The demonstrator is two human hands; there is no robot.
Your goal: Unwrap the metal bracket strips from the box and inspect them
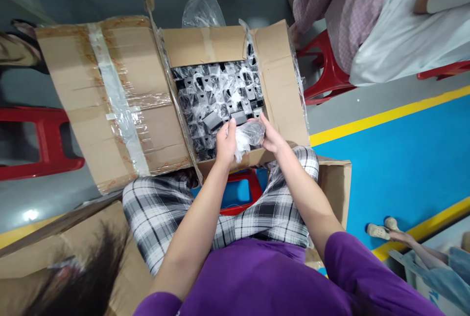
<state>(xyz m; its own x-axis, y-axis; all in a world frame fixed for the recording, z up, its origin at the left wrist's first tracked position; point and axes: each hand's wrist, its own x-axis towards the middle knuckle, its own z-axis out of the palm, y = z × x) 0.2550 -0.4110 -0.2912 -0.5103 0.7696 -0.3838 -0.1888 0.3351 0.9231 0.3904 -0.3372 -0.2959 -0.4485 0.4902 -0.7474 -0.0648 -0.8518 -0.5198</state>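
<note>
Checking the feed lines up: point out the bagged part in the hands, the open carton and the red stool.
bagged part (251, 132), head view, clear wrap's middle.
open carton (281, 81), head view, right flap.
red stool (240, 193), head view, seat between the knees.

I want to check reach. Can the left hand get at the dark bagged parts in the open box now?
Probably yes: the left hand is just over the bagged parts, flaps open, though it shares a plastic bag with the right hand.

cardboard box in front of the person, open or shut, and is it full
Open and nearly full: the cardboard box has its flaps folded out, and plastic-wrapped parts fill it almost to the rim.
</note>
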